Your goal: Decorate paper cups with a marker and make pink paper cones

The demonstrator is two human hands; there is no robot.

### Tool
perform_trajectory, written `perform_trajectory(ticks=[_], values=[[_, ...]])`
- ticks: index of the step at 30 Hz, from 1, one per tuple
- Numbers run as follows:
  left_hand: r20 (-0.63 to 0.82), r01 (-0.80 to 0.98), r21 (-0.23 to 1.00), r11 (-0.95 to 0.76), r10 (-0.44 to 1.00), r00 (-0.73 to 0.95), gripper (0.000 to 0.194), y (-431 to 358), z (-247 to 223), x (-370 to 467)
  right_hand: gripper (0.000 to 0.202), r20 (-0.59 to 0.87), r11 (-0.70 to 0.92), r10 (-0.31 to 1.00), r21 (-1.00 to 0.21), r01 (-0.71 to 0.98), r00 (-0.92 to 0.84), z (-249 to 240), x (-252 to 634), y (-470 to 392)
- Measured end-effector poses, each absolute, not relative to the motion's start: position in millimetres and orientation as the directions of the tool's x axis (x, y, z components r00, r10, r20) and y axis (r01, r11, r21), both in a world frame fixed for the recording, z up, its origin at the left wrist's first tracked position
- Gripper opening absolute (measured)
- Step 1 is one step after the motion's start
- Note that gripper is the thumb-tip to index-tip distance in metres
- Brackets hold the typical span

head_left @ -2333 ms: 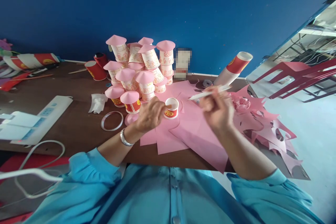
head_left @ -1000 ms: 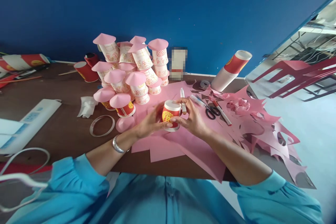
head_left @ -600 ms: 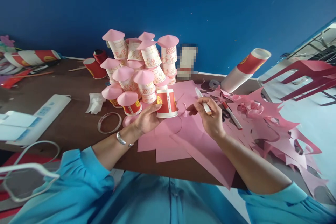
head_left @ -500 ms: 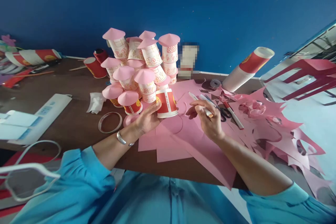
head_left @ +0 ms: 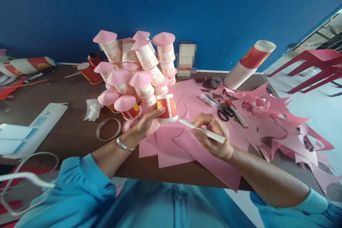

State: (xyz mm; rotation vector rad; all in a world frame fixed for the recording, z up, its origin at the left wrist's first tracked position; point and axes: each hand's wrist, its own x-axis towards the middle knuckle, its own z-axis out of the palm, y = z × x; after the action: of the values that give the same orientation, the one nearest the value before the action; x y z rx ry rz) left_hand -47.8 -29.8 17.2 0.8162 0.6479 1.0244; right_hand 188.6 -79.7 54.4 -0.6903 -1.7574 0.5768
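Observation:
My left hand [head_left: 148, 120] is closed round the left side of a red and white paper cup [head_left: 167, 108], held upside down above pink paper sheets [head_left: 171, 146]. In my right hand [head_left: 213, 133] is a white marker [head_left: 204, 132], gripped between thumb and fingers. Its tip points left and is at the cup's lower right edge; whether it touches I cannot tell. Behind my left hand stand several decorated paper cups with pink cone roofs [head_left: 140, 79], some stacked on others. The nearest one is a red cup [head_left: 132, 112] with a pink roof.
Scissors [head_left: 226, 113], a red-and-white marker [head_left: 237, 114] and pink scraps [head_left: 278, 131] lie at the right. A tall stack of cups [head_left: 248, 66] leans by the blue wall. A tape roll [head_left: 108, 129] and crumpled white paper [head_left: 92, 109] lie at the left.
My right hand has turned and lowered, bringing the marker round so its tip meets the cup's lower right edge. My left hand still holds the cup. The whole view has shifted slightly.

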Motion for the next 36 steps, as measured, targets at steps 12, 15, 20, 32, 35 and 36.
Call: perform_trajectory(ticks=[12, 15, 20, 32, 35, 36], values=[[-0.158, -0.516, 0.769, 0.376, 0.895, 0.417, 0.045, -26.9, 11.9, -48.9, 0.008, 0.524, 0.552, 0.82, -0.83, 0.077, -0.231, 33.9, 185.4, -82.9], [-0.124, -0.503, 0.791, 0.349, 0.896, 0.427, 0.043, -27.3, 7.9, -51.5, 0.008, 0.484, 0.506, 0.854, -0.859, 0.084, -0.19, 36.7, 187.5, -83.6], [-0.132, -0.468, 0.801, 0.373, 0.873, 0.469, 0.037, -28.6, 9.5, -49.8, 0.01, 0.649, 0.694, 0.72, -0.673, 0.254, -0.248, 42.1, 186.0, -84.0], [-0.2, -0.434, 0.798, 0.419, 0.862, 0.466, 0.044, -32.5, 19.7, -45.0, 0.024, 0.773, 0.856, 0.515, -0.439, 0.273, -0.37, 43.3, 183.8, -83.8], [-0.195, -0.396, 0.823, 0.408, 0.857, 0.478, 0.036, -33.8, 15.7, -44.8, 0.023, 0.772, 0.856, 0.515, -0.44, 0.271, -0.373, 42.7, 183.3, -83.6], [-0.189, -0.394, 0.829, 0.397, 0.862, 0.471, 0.034, -34.3, 14.8, -44.5, 0.022, 0.774, 0.858, 0.511, -0.436, 0.271, -0.373, 42.3, 183.0, -83.6]])
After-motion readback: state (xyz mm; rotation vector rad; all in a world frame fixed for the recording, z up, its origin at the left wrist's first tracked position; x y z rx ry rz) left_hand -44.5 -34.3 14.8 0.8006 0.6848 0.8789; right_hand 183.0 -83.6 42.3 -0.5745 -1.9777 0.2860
